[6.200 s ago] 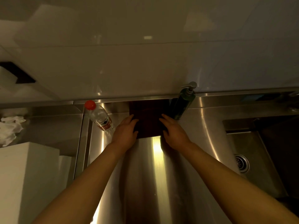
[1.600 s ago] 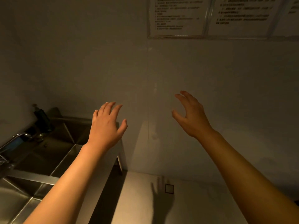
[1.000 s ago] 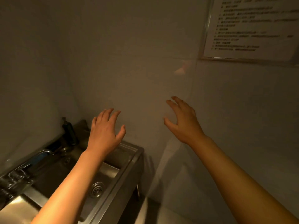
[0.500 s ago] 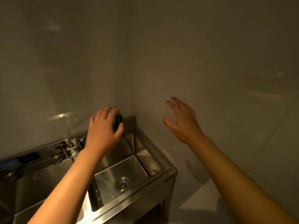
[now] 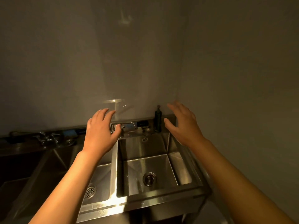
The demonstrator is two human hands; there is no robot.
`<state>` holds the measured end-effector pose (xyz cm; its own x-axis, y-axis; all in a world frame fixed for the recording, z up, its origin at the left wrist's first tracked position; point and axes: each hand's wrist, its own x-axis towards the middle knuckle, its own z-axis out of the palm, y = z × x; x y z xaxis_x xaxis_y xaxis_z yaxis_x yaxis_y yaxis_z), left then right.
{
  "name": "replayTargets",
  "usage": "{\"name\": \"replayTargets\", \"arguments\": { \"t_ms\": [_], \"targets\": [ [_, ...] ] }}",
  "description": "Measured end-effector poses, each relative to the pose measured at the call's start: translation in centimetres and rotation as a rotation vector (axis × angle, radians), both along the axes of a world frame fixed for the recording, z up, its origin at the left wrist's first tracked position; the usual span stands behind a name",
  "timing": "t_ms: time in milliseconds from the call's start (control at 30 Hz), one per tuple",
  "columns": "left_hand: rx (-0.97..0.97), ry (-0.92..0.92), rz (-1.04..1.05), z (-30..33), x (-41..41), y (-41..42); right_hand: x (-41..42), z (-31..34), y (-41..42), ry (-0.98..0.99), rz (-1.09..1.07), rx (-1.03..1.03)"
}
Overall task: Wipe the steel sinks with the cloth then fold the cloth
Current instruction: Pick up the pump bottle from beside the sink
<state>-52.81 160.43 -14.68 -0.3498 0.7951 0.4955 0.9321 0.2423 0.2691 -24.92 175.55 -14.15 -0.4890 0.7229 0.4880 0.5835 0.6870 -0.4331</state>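
A steel sink unit with several basins stands against the wall. The right basin (image 5: pixel 182 168) and the middle basin (image 5: pixel 103 178) each show a round drain. My left hand (image 5: pixel 100 135) is held out above the divider between them, fingers straight, holding nothing. My right hand (image 5: pixel 182 125) hovers over the right basin's far right corner, fingers loosely spread and empty. No cloth is in view.
A faucet (image 5: pixel 127 126) sits on the back ledge between my hands. A dark soap dispenser (image 5: pixel 157 120) stands in the back right corner. More taps (image 5: pixel 53 137) line the ledge to the left, over a dark left basin (image 5: pixel 19 167). Walls close in behind and at right.
My view has swung left from the bare wall back onto the sinks. Both hands stay raised and empty; the cloth seen earlier on the drainboard is out of view.
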Motion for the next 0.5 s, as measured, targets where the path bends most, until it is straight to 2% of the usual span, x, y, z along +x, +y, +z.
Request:
{"name": "replayTargets", "arguments": {
  "t_ms": [500],
  "targets": [
    [-0.035,-0.177,-0.041,-6.2,-9.3,14.5,-8.8,-3.2,13.5,-0.08,-0.017,-0.096]
  ]
}}
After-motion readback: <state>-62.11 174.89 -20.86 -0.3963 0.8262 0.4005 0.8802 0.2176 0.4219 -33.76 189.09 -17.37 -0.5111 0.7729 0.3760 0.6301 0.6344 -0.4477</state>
